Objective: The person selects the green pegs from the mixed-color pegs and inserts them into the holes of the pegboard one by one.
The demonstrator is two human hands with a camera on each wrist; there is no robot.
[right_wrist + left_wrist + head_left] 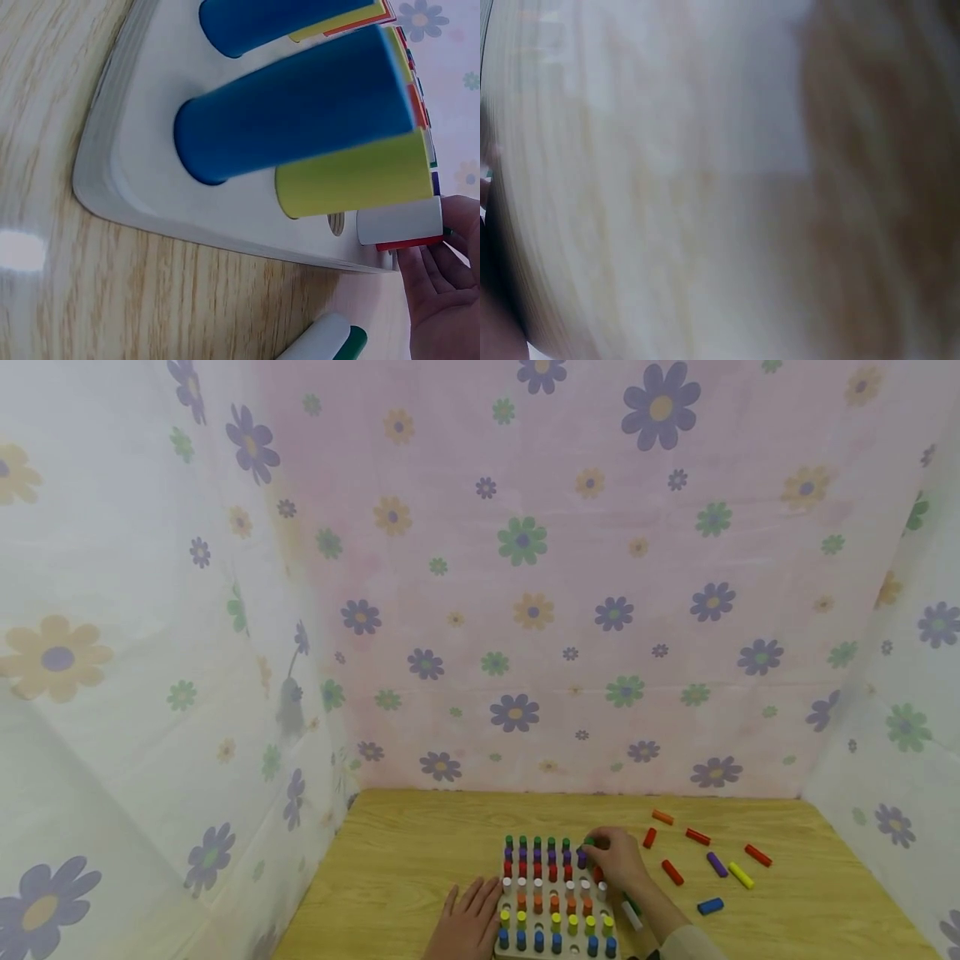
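A pale wooden pegboard stands on the table, filled with rows of coloured pegs: green, purple, red, white, orange, yellow and blue. At its far right corner my right hand pinches a green peg between thumb and fingertips, beside a purple peg. The right wrist view shows this hand beyond a white peg; its fingers mostly cover what they hold. My left hand lies with fingers extended along the board's left edge. A few holes show among the pegs. The left wrist view is blurred.
Loose pegs lie right of the board: an orange peg, several red ones, a purple peg, a yellow peg and a blue peg. Near my right forearm lie a white peg and a green one. Flowered sheets surround the table.
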